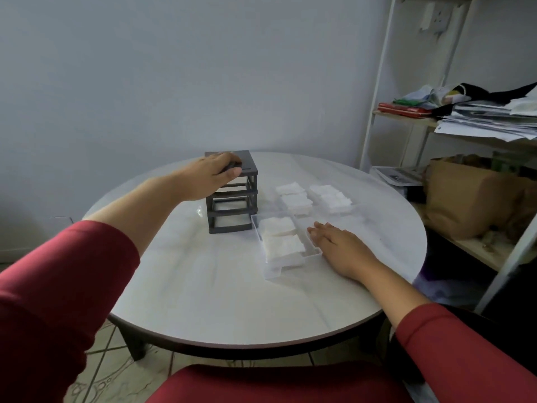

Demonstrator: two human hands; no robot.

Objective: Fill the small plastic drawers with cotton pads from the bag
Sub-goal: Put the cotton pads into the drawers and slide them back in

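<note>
Now: on desk (218, 292), left hand (209, 175) curls over the top of empty dark frame (250, 167), steadying it; right hand (337, 242) lies flat, fingers together, beside, perhaps touching, filled clear drawer (312, 253). Slide drawer in level; keep cotton pads (282, 245) flat

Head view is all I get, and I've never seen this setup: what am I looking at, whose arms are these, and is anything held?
There is no machine here. A person works with bare hands, and the one camera sits on their head, looking forward and down, so the red-sleeved arms are the wearer's own. On the round white table stands a dark frame whose slots look empty. The left hand grips its top. Nearer lies a clear drawer holding cotton pads. The right hand lies flat beside it, holding nothing. More pads lie farther back, apparently in clear drawers too.
</note>
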